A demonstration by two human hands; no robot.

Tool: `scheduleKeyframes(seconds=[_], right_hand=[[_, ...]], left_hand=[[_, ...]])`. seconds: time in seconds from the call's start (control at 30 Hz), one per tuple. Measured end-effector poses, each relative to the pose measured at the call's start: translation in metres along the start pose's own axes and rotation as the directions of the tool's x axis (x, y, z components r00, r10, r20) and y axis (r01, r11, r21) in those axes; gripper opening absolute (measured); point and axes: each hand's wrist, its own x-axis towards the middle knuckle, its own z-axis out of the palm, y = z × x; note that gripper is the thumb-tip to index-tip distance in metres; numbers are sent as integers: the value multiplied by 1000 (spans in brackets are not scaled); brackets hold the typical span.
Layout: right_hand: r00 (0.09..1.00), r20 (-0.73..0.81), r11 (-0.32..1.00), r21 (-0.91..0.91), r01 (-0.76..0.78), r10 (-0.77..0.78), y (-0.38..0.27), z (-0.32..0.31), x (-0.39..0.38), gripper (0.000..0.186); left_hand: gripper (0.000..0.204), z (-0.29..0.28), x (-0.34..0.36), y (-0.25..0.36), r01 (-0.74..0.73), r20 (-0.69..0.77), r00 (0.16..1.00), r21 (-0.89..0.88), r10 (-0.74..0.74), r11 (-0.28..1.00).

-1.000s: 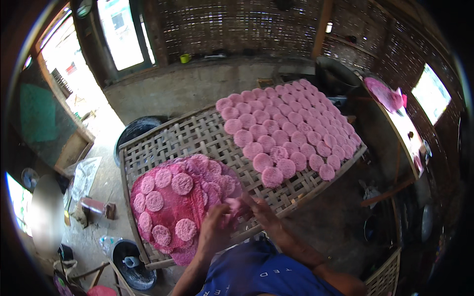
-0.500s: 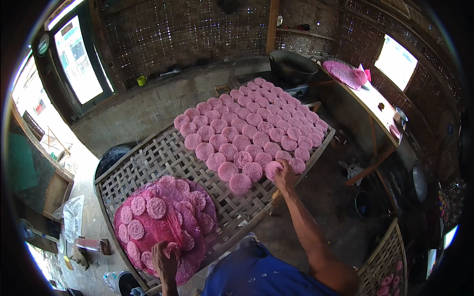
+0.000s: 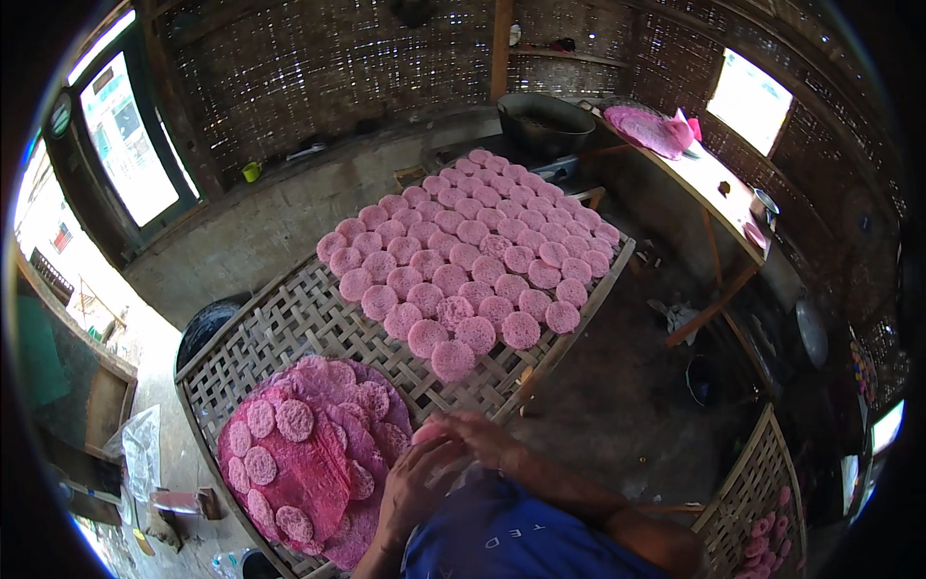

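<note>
My left hand [image 3: 417,475] and my right hand [image 3: 479,441] meet in front of my body, above the near edge of the woven rack. Between their closed fingers shows part of a pink cracker round [image 3: 431,433]; the hands cover the rest of it. Just left of them lies a heap of pink cracker rounds on crumpled magenta sheeting [image 3: 313,463], some flat and some overlapping. Farther off, rows of similar flat, pitted rounds [image 3: 473,232] cover much of the slatted bamboo rack [image 3: 260,338], almost touching one another.
A large dark pan [image 3: 547,125] stands behind the rack. To the right, a narrow table [image 3: 714,198] bears a pink-covered heap and a metal pot. Another woven rack [image 3: 738,482] with pink pieces leans in at lower right. A dark tub [image 3: 204,328] sits beyond the rack's left corner.
My right hand has left the rows and come back toward my body. My left hand has risen from the heap and moved right to meet it, with a pink cracker round between them.
</note>
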Motion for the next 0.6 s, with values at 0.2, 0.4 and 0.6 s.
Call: scheduleKeyframes(seconds=[0.2, 0.4, 0.6], right_hand=[[628, -486, 788, -470, 398, -607, -55, -137, 4, 25], [201, -59, 23, -985, -173, -978, -91, -200, -12, 36], [100, -135, 111, -971, -211, -986, -62, -114, -23, 35]], left_hand=[[65, -49, 16, -107, 188, -254, 960, 258, -121, 948], [53, -94, 12, -213, 459, -296, 887, 648, -355, 608], [46, -116, 9, -222, 365, -384, 911, 584, -150, 725]])
